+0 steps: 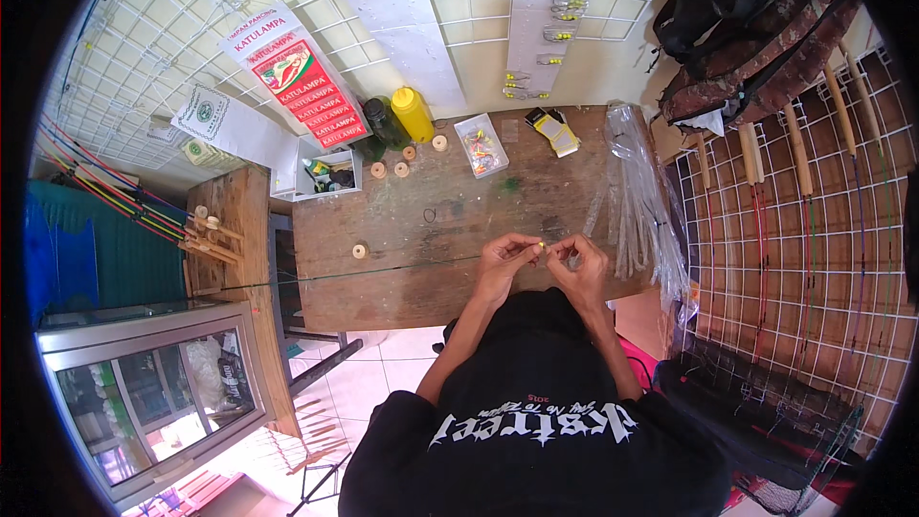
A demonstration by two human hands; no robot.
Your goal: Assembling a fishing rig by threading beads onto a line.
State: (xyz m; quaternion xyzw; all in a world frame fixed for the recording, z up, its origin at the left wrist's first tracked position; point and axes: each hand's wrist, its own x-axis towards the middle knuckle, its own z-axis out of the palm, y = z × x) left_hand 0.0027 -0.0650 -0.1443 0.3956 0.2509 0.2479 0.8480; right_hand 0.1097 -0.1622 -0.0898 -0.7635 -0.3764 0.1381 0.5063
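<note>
Over the wooden table (402,230), left hand (505,257) and right hand (577,263) pinch a tiny yellow bead (542,244); threading it looks underway, wanting steady fingertips next.

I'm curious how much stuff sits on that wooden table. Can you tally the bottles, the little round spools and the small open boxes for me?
Bottles: 2, one yellow bottle and one dark green bottle
Small round spools: 5
Open boxes: 2, a clear tray and a white box
Total: 9
</note>
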